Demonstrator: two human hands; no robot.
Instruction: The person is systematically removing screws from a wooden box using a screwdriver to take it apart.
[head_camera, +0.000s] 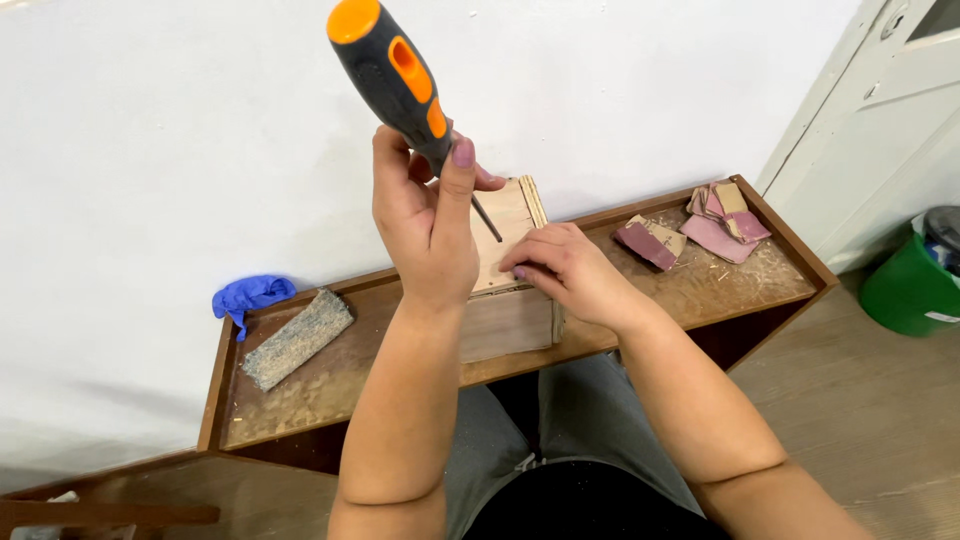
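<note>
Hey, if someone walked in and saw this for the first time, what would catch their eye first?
The black and orange screwdriver, raised in the left hand at the top centre with its tip pointing down at a small wooden box. The right hand rests on top of that box, which sits on a sawdust-strewn brown shelf against the white wall. A blue glove lies at the shelf's left end and pink sandpaper pieces at its right.

Bright, even, diffuse light, no glare. Soft grey shadow on the white wall (150, 380) below left of the hands, darker under the worktop (300, 400). Focus sharp throughout, no motion blur. Wide-angle bend at the door frame (830, 110) far right of the hands.
</note>
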